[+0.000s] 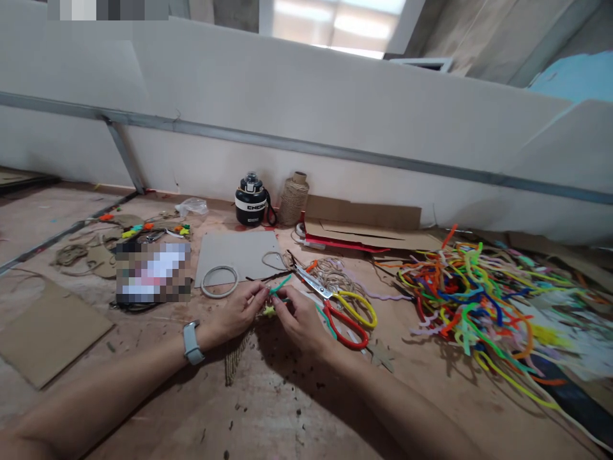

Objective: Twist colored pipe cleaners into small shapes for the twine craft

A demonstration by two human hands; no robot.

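My left hand [243, 311] and my right hand [302, 318] meet over the middle of the table, fingertips pinched together. Between them is a teal-green pipe cleaner [280, 285], its free end pointing up and right. Just below the fingertips shows a small yellow shape [269, 311], partly covered by the fingers. A fringe of brown twine [234, 361] hangs down under my left hand. Beside my right hand lie scissors [328, 295] with one yellow and one red handle, blades apart. A pale ring [219, 282] rests on a grey card [239, 249] beyond my left hand.
On the right is a tangled heap of coloured pipe cleaners [460, 287]. A black bottle [251, 201] and a twine spool [294, 199] stand at the back, near folded cardboard [364, 220]. A cardboard square [52, 332] and a twine coil [71, 254] lie left.
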